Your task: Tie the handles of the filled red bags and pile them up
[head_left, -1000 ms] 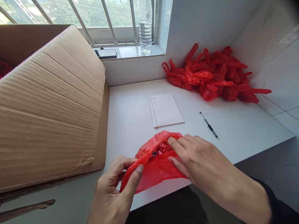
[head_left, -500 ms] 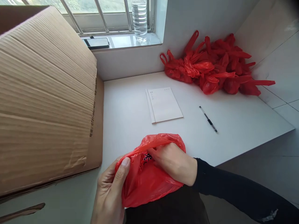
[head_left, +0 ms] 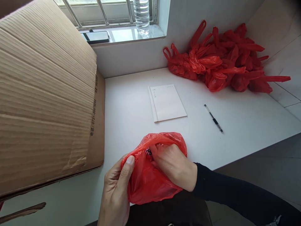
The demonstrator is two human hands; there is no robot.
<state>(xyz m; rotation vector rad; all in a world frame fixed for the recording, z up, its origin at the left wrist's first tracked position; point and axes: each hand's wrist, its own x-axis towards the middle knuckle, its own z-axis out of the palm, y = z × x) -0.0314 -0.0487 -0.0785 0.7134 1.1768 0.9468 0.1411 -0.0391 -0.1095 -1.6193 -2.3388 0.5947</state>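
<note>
A red plastic bag (head_left: 152, 185) is held with its mouth gaping at the front edge of the white table. My left hand (head_left: 118, 182) pinches its rim at the left, thumb on top. Inside the opening is my right hand (head_left: 172, 164), its fingers curled and partly hidden by the plastic. Close to those fingertips shows a thing with bold black lettering (head_left: 148, 152); what it is, I cannot make out. Whether the right hand grips it is hidden.
To the left stands a large cardboard box (head_left: 47, 103). A notebook (head_left: 168, 102) and a pen (head_left: 213, 118) lie on the table (head_left: 127, 106). Several tied red bags (head_left: 211, 62) are heaped at the back right. On the sill are a phone (head_left: 96, 37) and a water bottle (head_left: 142, 17).
My left hand and the bag's left rim have shifted slightly right. My right hand stays in the bag, and the lettered thing shows a little differently. The view has tilted slightly.
</note>
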